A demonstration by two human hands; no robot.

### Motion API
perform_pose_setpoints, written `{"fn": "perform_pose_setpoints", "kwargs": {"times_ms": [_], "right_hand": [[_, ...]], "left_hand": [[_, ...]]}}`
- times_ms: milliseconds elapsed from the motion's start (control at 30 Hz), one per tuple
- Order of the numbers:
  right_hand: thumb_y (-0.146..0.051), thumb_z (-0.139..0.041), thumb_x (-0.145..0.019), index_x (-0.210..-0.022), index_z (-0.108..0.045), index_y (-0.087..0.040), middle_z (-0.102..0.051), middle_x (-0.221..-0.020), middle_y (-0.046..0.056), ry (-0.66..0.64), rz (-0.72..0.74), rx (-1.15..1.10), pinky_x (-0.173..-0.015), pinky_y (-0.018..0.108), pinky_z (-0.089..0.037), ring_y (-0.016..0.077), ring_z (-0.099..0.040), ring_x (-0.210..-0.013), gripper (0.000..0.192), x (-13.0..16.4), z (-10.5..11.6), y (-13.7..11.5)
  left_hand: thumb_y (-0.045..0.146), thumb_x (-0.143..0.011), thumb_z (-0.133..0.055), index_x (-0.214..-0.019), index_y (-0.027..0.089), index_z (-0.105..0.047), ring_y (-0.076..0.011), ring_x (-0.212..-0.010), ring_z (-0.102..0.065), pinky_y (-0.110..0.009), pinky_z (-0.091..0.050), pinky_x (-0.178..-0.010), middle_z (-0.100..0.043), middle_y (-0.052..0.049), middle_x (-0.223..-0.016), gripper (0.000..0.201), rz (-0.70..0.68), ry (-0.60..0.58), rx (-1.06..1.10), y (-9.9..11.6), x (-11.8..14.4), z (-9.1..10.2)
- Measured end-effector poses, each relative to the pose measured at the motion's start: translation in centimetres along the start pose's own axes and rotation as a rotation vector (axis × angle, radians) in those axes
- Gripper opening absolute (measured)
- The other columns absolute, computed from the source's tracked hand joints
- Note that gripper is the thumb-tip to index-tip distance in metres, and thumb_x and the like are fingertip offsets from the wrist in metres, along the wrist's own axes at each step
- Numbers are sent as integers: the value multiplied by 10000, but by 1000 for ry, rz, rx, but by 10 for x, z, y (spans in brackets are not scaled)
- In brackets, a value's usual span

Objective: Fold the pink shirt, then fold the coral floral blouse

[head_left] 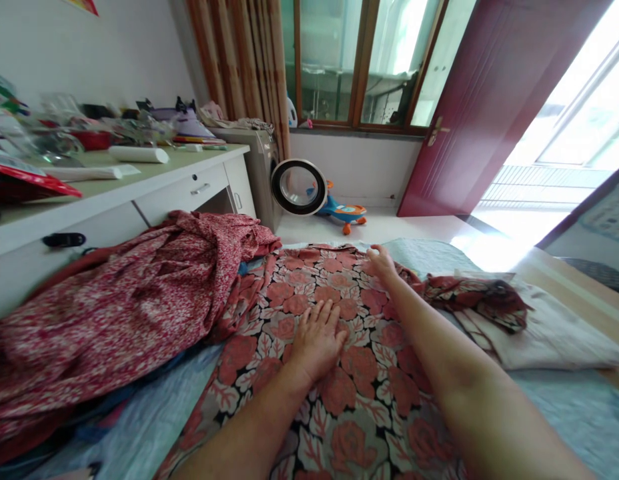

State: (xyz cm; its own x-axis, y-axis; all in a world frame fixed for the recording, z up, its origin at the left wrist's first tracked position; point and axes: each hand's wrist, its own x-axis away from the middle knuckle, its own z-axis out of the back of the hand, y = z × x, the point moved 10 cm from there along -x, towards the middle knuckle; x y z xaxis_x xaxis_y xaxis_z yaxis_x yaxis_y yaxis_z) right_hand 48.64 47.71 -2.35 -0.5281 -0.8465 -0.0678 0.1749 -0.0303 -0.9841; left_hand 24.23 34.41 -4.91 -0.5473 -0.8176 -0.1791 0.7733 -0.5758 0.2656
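Observation:
A floral garment (357, 373) with red roses and pale leaves on black lies spread out in front of me. My left hand (317, 339) rests flat on its middle, fingers stretched out. At the garment's far right edge, my right hand (382, 263) has its fingers bent in, closed on the cloth as far as I can see; the fingertips are partly hidden. A bunched sleeve-like part (482, 300) of the same pattern trails to the right, over a folded pale cloth (554, 327).
Red-and-white speckled fabric (139, 293) is heaped at the left on a light blue sheet (189, 393). Behind it stands a cluttered white cabinet (174, 183). Further back are a washing machine with its round door (299, 187) open, a blue-orange ride-on toy (342, 211) and an open red door (469, 100).

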Motion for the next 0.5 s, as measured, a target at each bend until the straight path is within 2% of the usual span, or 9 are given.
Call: {"fn": "perform_pose_setpoints", "kwargs": {"times_ms": [100,200,267,333,400,500], "right_hand": [[-255,-635,-677,-828,-621,-225,-646,-1091,70,75,86,129,-1049,395,-409,254,-503,-1201,155,11,33,-14],[-228,-671,-657,-851,-644,-207,-626,-1136,106,95,180,294,-1113,437,-332,289,-481,-1227,197,30,76,-31],[-230,-631,-713,-964,-664,-179,-591,-1230,147,107,341,579,-1118,447,-325,304,-472,-1252,259,49,108,-53],[-203,-580,-741,-1095,-656,-157,-533,-1337,167,178,441,841,-1121,458,-318,319,-441,-1297,364,69,149,-68],[-220,-560,-768,-1185,-632,-130,-510,-1369,190,263,432,1044,-1093,462,-343,339,-463,-1276,433,84,195,-76],[-216,-532,-784,-1278,-574,-71,-555,-1305,240,341,287,1207,-980,431,-425,348,-546,-1182,517,93,257,-73]], "left_hand": [[463,-978,-385,-1458,255,-447,-265,-1460,-318,-503,-244,-1198,-395,-56,-1569,526,-2,-27,9,0,0,1],[462,-976,-389,-1472,237,-418,-266,-1457,-325,-500,-250,-1196,-409,-73,-1560,546,-3,-26,12,1,0,2],[443,-969,-415,-1499,207,-360,-264,-1448,-341,-490,-262,-1192,-416,-100,-1552,583,5,16,5,1,1,4],[415,-954,-457,-1509,179,-320,-268,-1440,-354,-475,-286,-1181,-400,-128,-1556,619,16,64,-11,1,2,7],[403,-941,-490,-1482,156,-348,-283,-1434,-360,-458,-309,-1169,-395,-154,-1550,612,18,104,-33,1,3,9],[432,-942,-495,-1380,150,-457,-296,-1391,-409,-455,-327,-1155,-483,-167,-1465,522,-9,131,-64,4,4,12]]}}
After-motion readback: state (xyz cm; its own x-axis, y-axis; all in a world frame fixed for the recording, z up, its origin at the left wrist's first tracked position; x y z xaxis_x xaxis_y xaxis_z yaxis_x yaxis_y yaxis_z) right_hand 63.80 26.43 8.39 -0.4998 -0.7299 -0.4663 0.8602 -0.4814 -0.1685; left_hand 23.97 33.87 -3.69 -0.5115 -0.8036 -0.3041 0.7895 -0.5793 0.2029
